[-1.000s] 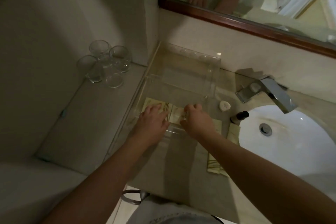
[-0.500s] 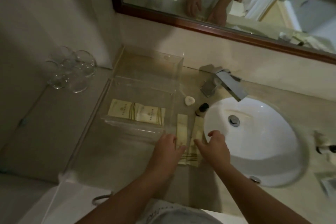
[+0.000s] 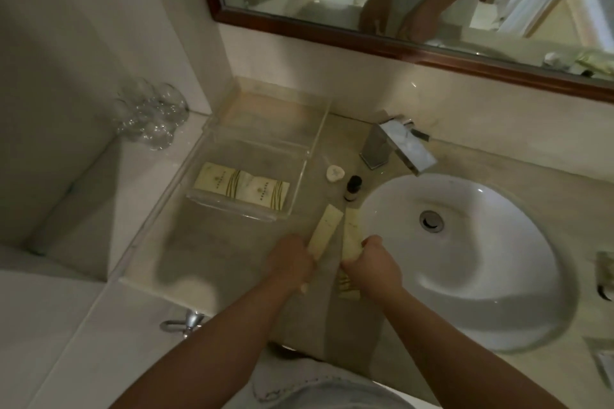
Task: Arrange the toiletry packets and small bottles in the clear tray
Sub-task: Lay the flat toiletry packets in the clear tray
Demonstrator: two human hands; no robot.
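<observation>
Packets first: your left hand [image 3: 292,262] is closed around the near end of one long cream packet [image 3: 327,231], and your right hand [image 3: 373,267] is curled onto the near half of the second long packet [image 3: 350,232], whose striped end pokes out beneath your wrist. Both lie on the tabletop [image 3: 232,259] just in front of the clear tray [image 3: 307,156], between it and the sink [image 3: 465,276].

These look like thin paper or foil sleeves, so expect them light and a bit floppy; held by one end, the far end will likely droop or flex. Pinch them flat across the width, thumb on top, fingers under, nearer the middle if you want them to travel level. They should not slip, but a hard squeeze could crease them.

Two shorter packets [image 3: 241,189] already lie side by side, flat on the floor of the tray's front compartment, so there is space behind them for more.

Beside the tray's right wall a small dark-capped bottle [image 3: 352,188] stands upright, with a pale round soap [image 3: 335,173] just behind it. That bottle looks rigid and top-heavy for its base; take it around the body, not the cap, since it sits close to the sink rim. The tray walls are thin and clear, so lower things in, don't drop.
</observation>
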